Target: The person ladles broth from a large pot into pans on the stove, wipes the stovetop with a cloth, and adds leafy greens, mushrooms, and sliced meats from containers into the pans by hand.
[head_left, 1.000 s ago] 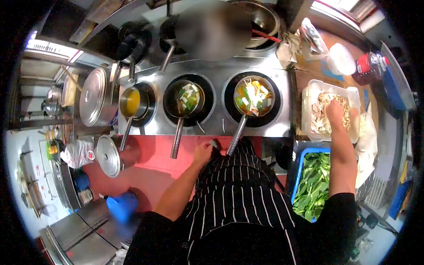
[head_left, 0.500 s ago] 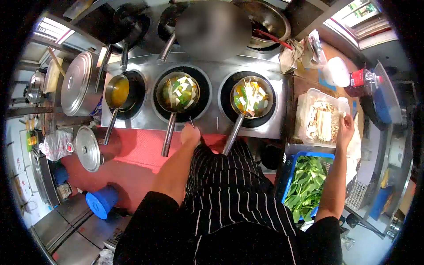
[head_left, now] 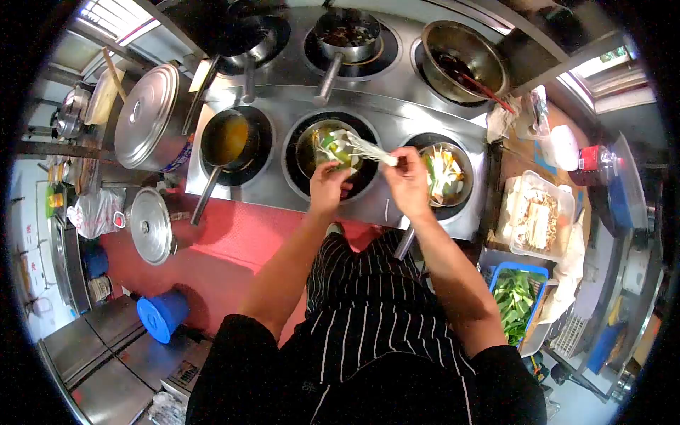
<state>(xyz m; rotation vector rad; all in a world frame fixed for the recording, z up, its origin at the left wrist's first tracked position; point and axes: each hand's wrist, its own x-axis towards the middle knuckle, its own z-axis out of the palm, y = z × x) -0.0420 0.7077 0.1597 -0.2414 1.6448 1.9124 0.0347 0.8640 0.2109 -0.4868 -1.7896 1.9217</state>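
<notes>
My right hand [head_left: 407, 183] is closed on the root end of a bunch of enoki mushrooms [head_left: 370, 151], its thin white strands pointing left over the middle pan [head_left: 302, 157]. My left hand [head_left: 328, 188] hovers at the near side of that pan, fingers apart and curved, with nothing visible in it. Green leaves and white pieces lie in the pan. Right of it, a second pan [head_left: 469, 177] on a burner contains broth, enoki, greens and white pieces. A tub [head_left: 510, 219] of mushrooms stands farther right.
On the left burner rests a pan of yellowish broth [head_left: 230, 138]. Behind are a pan of dark contents [head_left: 347, 35] and a large metal bowl [head_left: 489, 53]. A lidded pot [head_left: 147, 117] stands at left. Leafy greens [head_left: 513, 301] fill a blue-rimmed basket at lower right.
My right hand has come from the mushroom tub to above the middle pan, bringing enoki. My left hand has moved from the stove's front edge to that pan. The view has shifted.
</notes>
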